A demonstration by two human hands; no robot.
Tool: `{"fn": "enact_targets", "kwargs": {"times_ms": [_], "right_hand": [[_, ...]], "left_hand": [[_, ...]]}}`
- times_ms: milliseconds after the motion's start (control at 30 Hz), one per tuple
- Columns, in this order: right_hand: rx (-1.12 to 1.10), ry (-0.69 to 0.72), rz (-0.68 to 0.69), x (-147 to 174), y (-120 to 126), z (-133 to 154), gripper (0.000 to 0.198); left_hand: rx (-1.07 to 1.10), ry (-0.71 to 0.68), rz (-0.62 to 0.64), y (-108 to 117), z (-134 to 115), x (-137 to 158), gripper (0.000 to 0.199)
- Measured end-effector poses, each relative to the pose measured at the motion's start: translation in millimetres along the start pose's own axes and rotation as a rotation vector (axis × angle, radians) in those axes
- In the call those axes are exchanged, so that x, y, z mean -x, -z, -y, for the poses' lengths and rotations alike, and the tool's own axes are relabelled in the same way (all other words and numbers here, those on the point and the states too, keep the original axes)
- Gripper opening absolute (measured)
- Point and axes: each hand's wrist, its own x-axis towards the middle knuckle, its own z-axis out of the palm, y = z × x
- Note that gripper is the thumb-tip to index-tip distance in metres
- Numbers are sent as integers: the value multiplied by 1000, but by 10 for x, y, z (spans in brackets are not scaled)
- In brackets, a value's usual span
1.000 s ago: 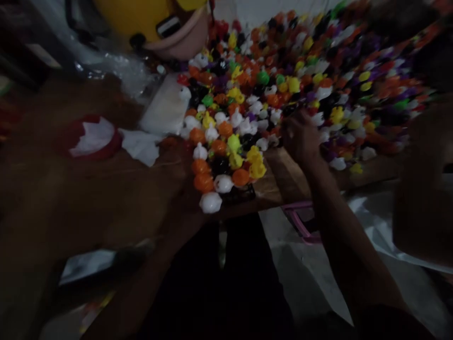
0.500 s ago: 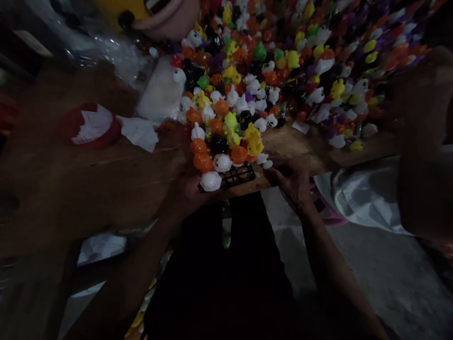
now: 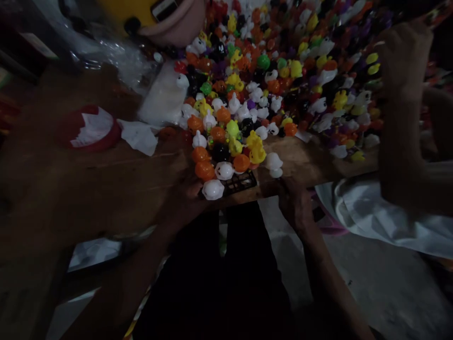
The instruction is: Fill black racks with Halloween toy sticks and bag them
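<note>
White toy: at about 2 o'clock from the rack's front grid, just beside it and near the table's edge; whether raised or resting on wood, cannot tell.
Its axis: nearly upright in view, round head towards 12, small pale end towards 6, by the fingers.
Right hand: between 3 and 4; thumb and fingers look pinched on the toy's pale end, dim light allowing. Likely held low so the head stays uncovered.
Left hand: between 8 and 9, at the rack's near corner, thumb just beside a white front toy. Perhaps there to steady the corner; shadow hides whether it grips.
Black rack: near edge runs roughly 9 to 3 along the table; long axis hidden under toys. Probably set at the edge for easy reach by both hands.
Toys over rack: orange, yellow and black ones, heads up, packed close, 10 round to 1.
Loose pile: 12 to 2, likely kept within reach of two people; a co-worker's hand above its side, nearly 2.
Red bowl: between 9 and 10, white paper inside.
Pink basin: 11.
</note>
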Motion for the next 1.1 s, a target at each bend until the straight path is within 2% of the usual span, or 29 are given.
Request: {"fn": "enact_targets", "kwargs": {"times_ms": [267,433,600,733,867,967,1100], "right_hand": [[-397,-117,105,100,84,226,35],[-521,-203,119,100,68,281,34],[-478,-176,29,86,38,312,27],[-483,-279,-57,75,-14,297,28],[-449,-314,-5,50,-54,260,35],[-312,-277,50,23,-58,243,32],[-99,-211,62,52,-63,289,24]], "left_hand": [[20,-14,-2,4,-7,-48,49],[93,27,-9,-13,-8,-40,45],[171,16,4,-37,30,-11,33],[145,56,22,-44,45,8,35],[125,74,-22,-50,27,28,31],[121,54,-51,-77,44,27,32],[50,-19,-50,-100,82,-12,42]]}}
